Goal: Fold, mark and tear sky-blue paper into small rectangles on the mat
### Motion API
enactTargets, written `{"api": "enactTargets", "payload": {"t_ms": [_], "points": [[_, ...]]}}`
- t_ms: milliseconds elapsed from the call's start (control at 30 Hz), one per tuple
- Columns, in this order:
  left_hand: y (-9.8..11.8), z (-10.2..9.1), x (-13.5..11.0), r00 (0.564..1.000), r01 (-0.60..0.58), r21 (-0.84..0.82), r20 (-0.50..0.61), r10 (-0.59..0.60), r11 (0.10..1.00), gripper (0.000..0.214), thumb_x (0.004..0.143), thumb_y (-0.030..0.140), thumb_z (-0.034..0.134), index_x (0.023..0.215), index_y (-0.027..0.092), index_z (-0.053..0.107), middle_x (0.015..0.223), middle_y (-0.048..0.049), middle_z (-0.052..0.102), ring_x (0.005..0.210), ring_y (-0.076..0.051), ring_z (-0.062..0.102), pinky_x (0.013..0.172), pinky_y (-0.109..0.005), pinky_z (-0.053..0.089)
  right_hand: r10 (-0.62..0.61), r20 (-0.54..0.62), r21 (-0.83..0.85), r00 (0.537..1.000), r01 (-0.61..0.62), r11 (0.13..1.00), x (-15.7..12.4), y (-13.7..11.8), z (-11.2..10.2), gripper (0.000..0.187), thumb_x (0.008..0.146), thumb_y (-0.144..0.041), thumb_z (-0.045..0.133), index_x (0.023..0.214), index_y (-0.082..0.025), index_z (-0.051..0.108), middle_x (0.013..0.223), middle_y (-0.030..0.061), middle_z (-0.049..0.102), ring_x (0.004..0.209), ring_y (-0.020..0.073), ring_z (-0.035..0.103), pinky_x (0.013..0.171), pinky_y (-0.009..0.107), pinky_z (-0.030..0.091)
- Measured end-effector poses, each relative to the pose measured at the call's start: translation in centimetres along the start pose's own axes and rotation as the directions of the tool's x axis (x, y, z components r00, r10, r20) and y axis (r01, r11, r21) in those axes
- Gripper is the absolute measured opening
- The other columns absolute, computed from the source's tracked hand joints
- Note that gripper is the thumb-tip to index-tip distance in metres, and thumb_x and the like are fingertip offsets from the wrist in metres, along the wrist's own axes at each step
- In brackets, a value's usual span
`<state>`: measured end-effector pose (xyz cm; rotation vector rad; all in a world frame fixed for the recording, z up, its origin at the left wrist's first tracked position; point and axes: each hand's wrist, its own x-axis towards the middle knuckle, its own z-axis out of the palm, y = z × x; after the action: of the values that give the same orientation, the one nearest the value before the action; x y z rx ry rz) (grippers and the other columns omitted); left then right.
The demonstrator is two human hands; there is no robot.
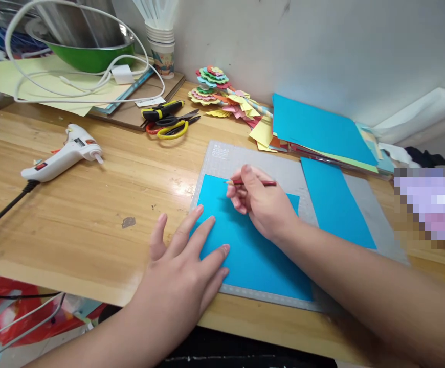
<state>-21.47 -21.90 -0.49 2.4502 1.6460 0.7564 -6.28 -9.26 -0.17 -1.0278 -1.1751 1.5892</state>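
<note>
A sheet of blue paper (253,250) lies on a grey cutting mat (268,161). My left hand (187,260) rests with spread fingers on the sheet's left edge, the thumb out to the side. In my right hand (263,202) is a slim dark red pencil (261,182), its sharpened end pointing left. That hand is above the upper part of the sheet; whether it touches the paper I cannot tell. To the right, a narrower blue paper strip (337,204) lies on the same mat.
A white glue gun (65,156) with a black cord lies at the left. Scissors (176,128) and a yellow-black cutter (163,110) sit behind the mat, near layered paper flowers (210,82). A paper stack (322,130), paper cups (163,56) and a green bowl (88,56) stand farther back.
</note>
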Motion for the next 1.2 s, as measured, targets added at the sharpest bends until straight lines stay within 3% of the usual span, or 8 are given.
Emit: {"api": "enactTargets", "payload": {"t_ms": [133,233,333,400,533,700,1200], "points": [[0.8,0.2,0.4,1.000,0.001,0.009,-0.018,-0.001,1.000,0.015,0.086,0.040,0.063,0.089,0.028,0.071,0.129,-0.0092,0.063,0.138,-0.030,0.038,0.116,-0.053,-0.001,0.059,0.028,-0.052,0.998,-0.058,0.997,-5.8,-0.3,-2.9,0.027,0.085,-0.048,0.064,0.080,-0.021,0.063,0.071,-0.0011,0.061,0.056,0.0095,0.054,0.046,0.021,0.040],[1.3,0.4,0.7,0.999,0.012,0.028,-0.034,-0.011,1.000,0.018,0.082,0.042,0.067,0.080,0.025,0.069,0.129,-0.0106,0.062,0.137,-0.031,0.039,0.116,-0.051,-0.001,0.060,0.072,-0.178,0.996,-0.047,0.983,-9.9,-0.3,-4.5,0.035,0.092,-0.049,0.053,0.074,-0.021,0.065,0.067,0.0003,0.060,0.058,0.0104,0.054,0.047,0.022,0.040],[1.6,0.6,0.9,0.999,0.032,0.046,-0.044,-0.030,0.998,0.021,0.080,0.044,0.069,0.076,0.024,0.067,0.130,-0.0103,0.062,0.137,-0.031,0.040,0.116,-0.052,0.001,0.101,0.056,-0.357,0.993,-0.075,0.931,-12.7,0.0,-5.0,0.031,0.092,-0.044,0.054,0.075,-0.020,0.063,0.066,0.0009,0.062,0.056,0.0108,0.054,0.048,0.023,0.040],[1.7,0.6,1.0,0.999,0.034,0.056,-0.038,-0.032,0.998,0.021,0.080,0.045,0.068,0.075,0.024,0.067,0.130,-0.0099,0.062,0.136,-0.031,0.040,0.116,-0.053,0.002,0.059,0.050,-0.449,0.997,-0.030,0.893,-13.6,0.5,-5.0,0.026,0.088,-0.041,0.061,0.073,-0.020,0.058,0.063,-0.0003,0.060,0.055,0.0113,0.052,0.049,0.025,0.039],[1.7,0.6,1.0,0.999,0.043,0.047,-0.020,-0.042,0.998,0.021,0.082,0.045,0.065,0.077,0.025,0.068,0.130,-0.0089,0.062,0.136,-0.033,0.040,0.115,-0.058,0.004,-0.127,0.065,-0.575,0.990,0.141,0.806,-14.0,1.5,-4.6,0.037,0.086,-0.030,0.064,0.058,-0.020,0.042,0.053,-0.0048,0.045,0.050,0.0088,0.042,0.048,0.025,0.033],[1.6,0.8,0.8,0.996,0.079,0.014,-0.029,-0.079,0.997,0.022,0.081,0.047,0.067,0.076,0.025,0.068,0.129,-0.0068,0.063,0.136,-0.033,0.040,0.115,-0.059,0.005,-0.218,0.162,-0.617,0.962,0.272,0.739,-13.9,1.8,-4.6,0.042,0.086,-0.017,0.059,0.057,-0.020,0.029,0.052,-0.0071,0.032,0.047,0.0067,0.033,0.047,0.025,0.026],[1.5,0.7,1.1,0.998,0.064,0.016,-0.013,-0.064,0.998,0.024,0.082,0.047,0.065,0.075,0.025,0.067,0.130,-0.0077,0.062,0.135,-0.035,0.040,0.115,-0.061,0.007,-0.214,0.210,-0.594,0.954,0.298,0.747,-13.7,1.5,-4.6,0.042,0.086,-0.013,0.056,0.058,-0.021,0.026,0.054,-0.0068,0.028,0.048,0.0082,0.029,0.047,0.027,0.025]]}}
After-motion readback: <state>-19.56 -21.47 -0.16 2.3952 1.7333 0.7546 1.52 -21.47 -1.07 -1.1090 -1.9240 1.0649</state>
